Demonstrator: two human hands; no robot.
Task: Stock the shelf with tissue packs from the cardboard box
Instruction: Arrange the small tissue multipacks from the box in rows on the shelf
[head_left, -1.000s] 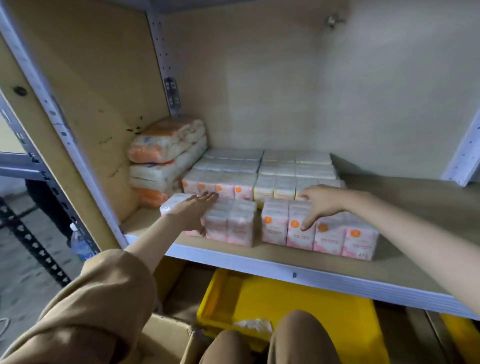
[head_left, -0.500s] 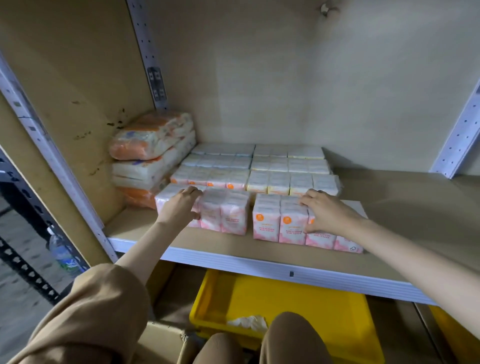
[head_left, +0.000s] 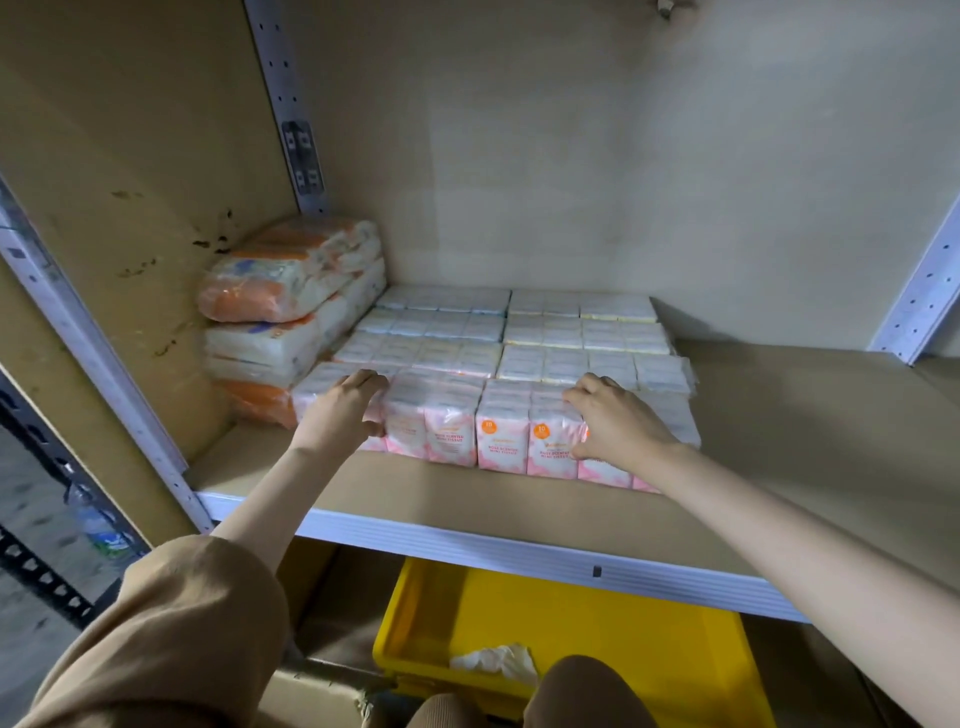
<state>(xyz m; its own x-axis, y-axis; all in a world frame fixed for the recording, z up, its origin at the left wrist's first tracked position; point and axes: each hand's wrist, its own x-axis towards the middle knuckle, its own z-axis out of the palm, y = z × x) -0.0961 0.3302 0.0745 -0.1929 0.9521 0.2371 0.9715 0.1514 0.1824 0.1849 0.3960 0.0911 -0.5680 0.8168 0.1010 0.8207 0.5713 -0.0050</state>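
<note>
— Where do the pink-and-white wrapped tissue packs (head_left: 452, 431) stand?
— Front row on the beige wooden shelf (head_left: 805, 426). The left hand (head_left: 345, 410) clasps one pack's top, the right hand (head_left: 618, 426) its neighbour's.

One shelf (head_left: 467, 540) holds eight blocks of small tissue packs (head_left: 452, 431), laid in four rows of two from near to far. The near-left block shows about four pink pack fronts, though the left hand (head_left: 340, 410) covers part of it, so that count is unsure. At far left stand three large soft bundles (head_left: 291, 270) in one stack. Two hands are in view, that one and the right hand (head_left: 618, 421). Below sit one yellow tub (head_left: 623, 639) with one white wad (head_left: 493, 660), one cardboard box (head_left: 306, 696), and one bottle (head_left: 98, 525) at left.
</note>
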